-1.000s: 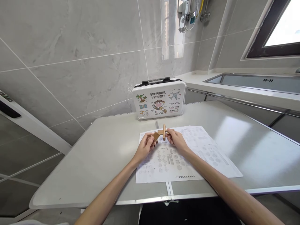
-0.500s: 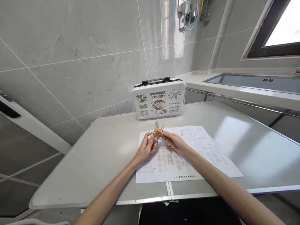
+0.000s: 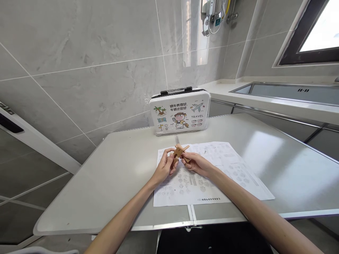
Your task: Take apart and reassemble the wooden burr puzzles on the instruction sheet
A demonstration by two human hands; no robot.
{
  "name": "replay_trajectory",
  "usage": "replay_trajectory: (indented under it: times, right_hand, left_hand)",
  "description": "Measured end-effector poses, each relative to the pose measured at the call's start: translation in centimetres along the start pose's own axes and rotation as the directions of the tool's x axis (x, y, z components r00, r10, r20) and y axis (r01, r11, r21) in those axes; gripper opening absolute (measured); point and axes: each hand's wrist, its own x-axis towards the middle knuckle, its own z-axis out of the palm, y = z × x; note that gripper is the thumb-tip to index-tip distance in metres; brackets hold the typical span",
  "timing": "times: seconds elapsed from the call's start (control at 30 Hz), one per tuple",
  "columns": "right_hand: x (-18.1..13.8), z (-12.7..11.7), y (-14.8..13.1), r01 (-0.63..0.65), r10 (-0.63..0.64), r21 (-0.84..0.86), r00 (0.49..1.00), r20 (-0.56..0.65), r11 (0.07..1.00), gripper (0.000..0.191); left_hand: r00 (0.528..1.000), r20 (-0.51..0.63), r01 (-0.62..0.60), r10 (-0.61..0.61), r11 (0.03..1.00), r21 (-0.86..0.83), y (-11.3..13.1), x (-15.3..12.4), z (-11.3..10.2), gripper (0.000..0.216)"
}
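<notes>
A small wooden interlocking puzzle [image 3: 178, 151], made of light brown notched pieces, is between my hands above a printed sheet [image 3: 182, 199]. My left hand [image 3: 164, 168] is closed around its left side, thumb on the near face. At its right side, my right hand [image 3: 197, 163] pinches a piece, with fingers curled under it. One stick-like piece juts out toward the upper right. Fingers hide the puzzle's lower parts, so I cannot tell how the pieces fit together. Line drawings of shapes cover the sheet, which lies flat with its title upside down to me.
The folding table [image 3: 106, 183] has a metal rim and a centre seam. Behind the sheet stands a white cartoon-printed case [image 3: 169, 123] with a black handle, near the tiled wall. A counter with a sink [image 3: 280, 93] runs along the right.
The protruding wooden piece has tilted from steep to flatter, toward the right. My right fingers have shifted slightly lower on the puzzle; my left hand has stayed nearly still.
</notes>
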Motion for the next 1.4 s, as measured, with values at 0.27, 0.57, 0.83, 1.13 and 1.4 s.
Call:
replay_trajectory:
  times: [0.27, 0.57, 0.83, 1.13, 1.4]
  right_hand:
    - [-0.3, -0.1, -0.3, -0.059, 0.053, 0.045, 0.992, 0.117, 0.997, 0.029]
    - [-0.4, -0.7, 0.0, -0.109, 0.111, -0.021, 0.97, 0.216, 0.994, 0.031]
    - [-0.5, -0.7, 0.4, -0.127, 0.127, -0.019, 0.949, 0.289, 0.992, 0.036]
    - [-1.1, -0.2, 0.1, -0.143, 0.14, -0.019, 0.918, 0.371, 0.99, 0.034]
    - [-0.1, -0.5, 0.8, -0.013, 0.001, 0.037, 0.955, 0.297, 0.999, 0.034]
  left_hand:
    - [1.0, 0.029, -0.008, 0.009, 1.0, -0.027, -0.1, 0.0, -0.3, 0.039]
    - [0.998, 0.032, -0.045, 0.045, 0.999, -0.004, 0.1, -0.1, -0.1, 0.04]
    - [1.0, 0.018, -0.015, 0.015, 1.0, -0.006, 0.1, -0.3, 0.1, 0.044]
    - [0.999, -0.001, -0.053, 0.053, 0.998, 0.028, -0.4, 0.1, -0.1, 0.041]
    - [0.998, -0.025, -0.057, 0.056, 0.998, -0.039, -0.8, 0.6, -0.6, 0.039]
